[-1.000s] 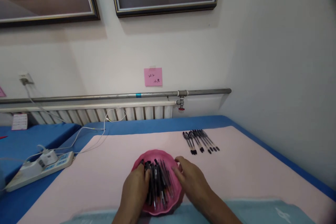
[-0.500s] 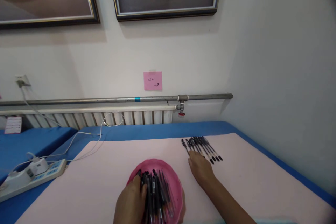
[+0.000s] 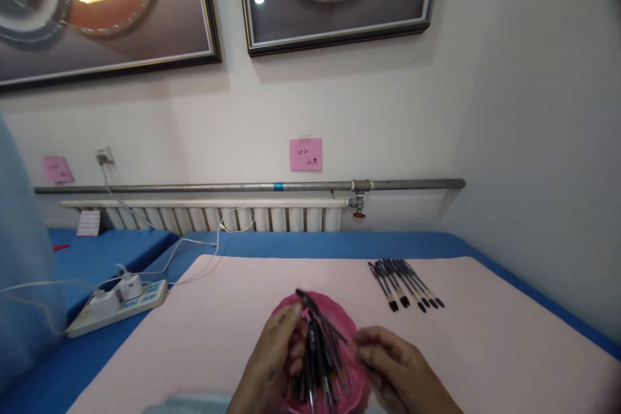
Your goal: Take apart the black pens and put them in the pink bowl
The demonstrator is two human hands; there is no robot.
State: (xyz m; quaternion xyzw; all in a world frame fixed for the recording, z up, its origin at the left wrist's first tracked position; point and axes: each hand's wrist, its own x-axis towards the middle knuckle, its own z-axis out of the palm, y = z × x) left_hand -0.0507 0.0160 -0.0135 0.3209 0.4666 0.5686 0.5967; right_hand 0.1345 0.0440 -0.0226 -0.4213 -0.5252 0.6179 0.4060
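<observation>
Now pinching a dark pen with the right hand, with thumb and fingertips together on the near end, and holding it slanted across a pink bowl set between the hands. Curling the left hand at the bowl's left side, close to the pen's far end; cannot tell whether clamped on anything. Can see more pens in the bowl, just right of the left hand, and a row of pens beyond and right of the right hand, lying on a pink sheet.
</observation>
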